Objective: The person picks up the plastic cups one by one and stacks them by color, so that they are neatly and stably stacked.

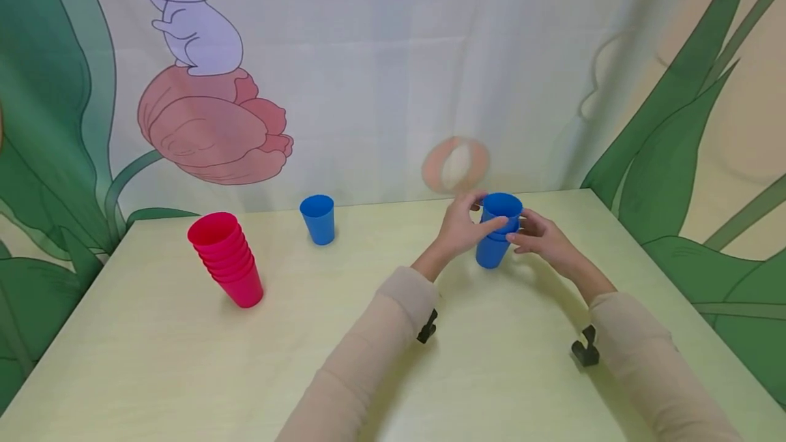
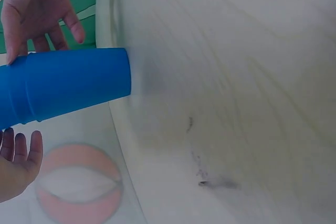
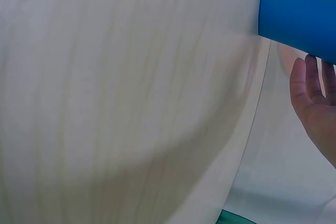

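Blue cups (image 1: 489, 253) stand nested in an upright stack at the right rear of the table. The top cup (image 1: 502, 204) rises well above the rim below it. My left hand (image 1: 459, 227) holds this top cup, thumb across its front and fingers partly hidden behind. On the other side, my right hand (image 1: 546, 243) touches the stack with its fingers spread and fairly straight. The left wrist view shows the blue stack (image 2: 79, 80) sideways between both hands. In the right wrist view, fingertips of the right hand (image 3: 320, 108) meet its side.
A single blue cup (image 1: 319, 220) stands upright near the table's back edge, left of centre. Farther left is a stack of several nested red cups (image 1: 227, 261). A printed curtain (image 1: 368, 87) hangs behind the pale table (image 1: 344, 305).
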The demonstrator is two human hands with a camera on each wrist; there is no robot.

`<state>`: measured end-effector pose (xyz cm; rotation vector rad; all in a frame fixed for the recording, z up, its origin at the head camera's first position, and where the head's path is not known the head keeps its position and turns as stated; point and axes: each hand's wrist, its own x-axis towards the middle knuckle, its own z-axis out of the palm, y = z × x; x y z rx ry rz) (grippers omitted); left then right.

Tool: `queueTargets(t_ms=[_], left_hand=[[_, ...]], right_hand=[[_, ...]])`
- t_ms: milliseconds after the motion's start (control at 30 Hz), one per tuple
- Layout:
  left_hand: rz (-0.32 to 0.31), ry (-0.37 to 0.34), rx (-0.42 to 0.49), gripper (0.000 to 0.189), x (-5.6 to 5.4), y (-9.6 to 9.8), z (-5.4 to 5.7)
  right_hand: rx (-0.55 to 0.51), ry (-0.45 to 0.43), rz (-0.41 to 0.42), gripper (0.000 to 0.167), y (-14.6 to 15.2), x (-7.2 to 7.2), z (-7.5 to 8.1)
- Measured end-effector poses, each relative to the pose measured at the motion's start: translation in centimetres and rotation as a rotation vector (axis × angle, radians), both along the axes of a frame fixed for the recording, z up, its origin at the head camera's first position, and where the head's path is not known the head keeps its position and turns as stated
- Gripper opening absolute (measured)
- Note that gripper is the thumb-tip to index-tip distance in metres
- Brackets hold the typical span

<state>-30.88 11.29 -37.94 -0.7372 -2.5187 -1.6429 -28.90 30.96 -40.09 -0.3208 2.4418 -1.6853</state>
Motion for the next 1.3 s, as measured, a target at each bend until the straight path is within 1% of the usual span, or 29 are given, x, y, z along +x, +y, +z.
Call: queueTargets(t_ms=[100,267,433,567,667,800,1000,1100,1300], left_hand=[[-0.004,0.018,-0.013,0.051,-0.1,-0.1,-0.4],[0.002,0.031,-0.036,0.046,-0.1,-0.3,-0.8],[0.001,0.042,-0.04,0.044,0.0,-0.6,-0.7],[-0.018,0.065,-0.046,0.046,0.1,-1.0,-0.5],[-0.027,0.086,-0.07,0.047,0.5,-1.4,-0.4],[-0.019,0.118,-0.107,0.047,1.1,-2.2,-0.1],[-0.023,0.165,-0.085,0.046,2.0,-3.7,0.2],[-0.014,0.181,-0.083,0.044,2.4,-4.5,0.1],[0.001,0.182,-0.05,0.043,3.1,-6.2,0.1]], right_hand=[[0.007,0.006,-0.005,0.065,0.0,-0.1,0.0],[0.011,0.001,-0.014,0.065,-0.1,-0.1,0.0],[0.011,-0.005,-0.012,0.064,-0.1,-0.1,0.1],[0.007,-0.017,-0.012,0.066,-0.2,-0.1,0.2],[0.004,-0.028,-0.018,0.067,-0.3,-0.1,0.3],[0.009,-0.031,-0.025,0.068,-0.2,-0.1,0.3],[0.013,-0.021,-0.024,0.068,0.0,-0.2,0.1],[0.011,-0.018,-0.026,0.066,0.1,-0.1,0.1],[0.008,-0.023,-0.023,0.066,0.1,-0.1,0.0]])
